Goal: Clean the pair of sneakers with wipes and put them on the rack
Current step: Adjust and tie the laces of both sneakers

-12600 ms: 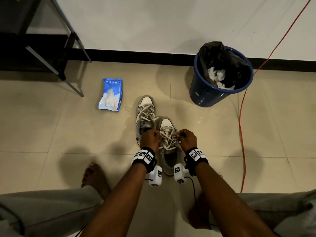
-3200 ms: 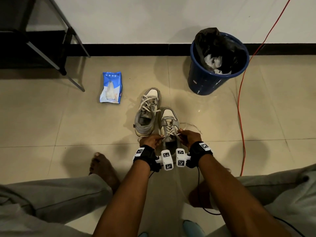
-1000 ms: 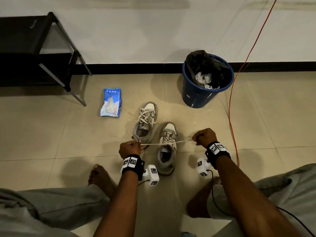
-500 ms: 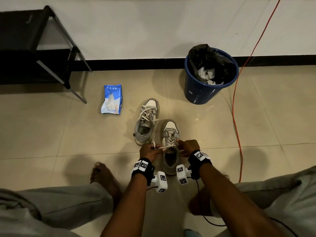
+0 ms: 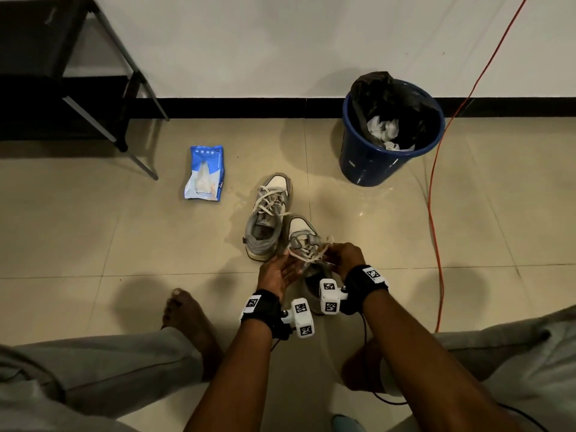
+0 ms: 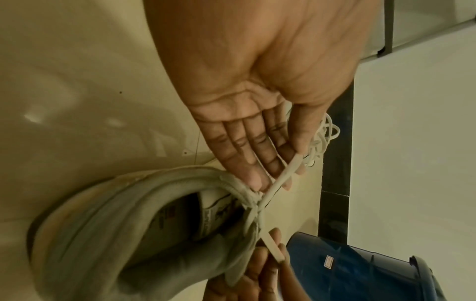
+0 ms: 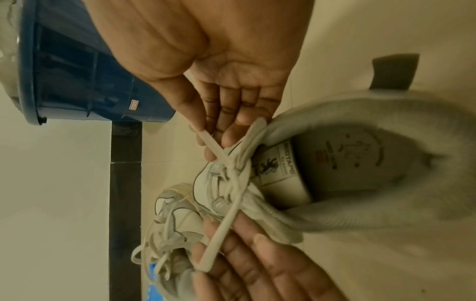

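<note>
Two grey-and-white sneakers stand side by side on the tiled floor. The farther sneaker (image 5: 265,224) has loose laces. Both hands work at the nearer sneaker (image 5: 300,228), which fills the wrist views (image 6: 108,220) (image 7: 360,167). Its shoelace (image 6: 273,183) (image 7: 226,220) is crossed once over the tongue. My left hand (image 5: 288,260) (image 6: 288,173), palm turned up, pinches one lace end between thumb and forefinger. The other end is pinched by my right hand (image 5: 335,254) (image 7: 206,142). The shoe's heel is hidden behind the wrist cameras in the head view.
A blue wipes pack (image 5: 204,173) lies left of the shoes. A blue bin (image 5: 367,166) with a black liner and used wipes stands at the back right. The black rack (image 5: 37,57) is at the far left by the wall. An orange cable (image 5: 433,213) runs along the right.
A second ago my hands pulled the lace ends wide apart. They have since come back together over the nearer sneaker's tongue, and my left palm has turned up.
</note>
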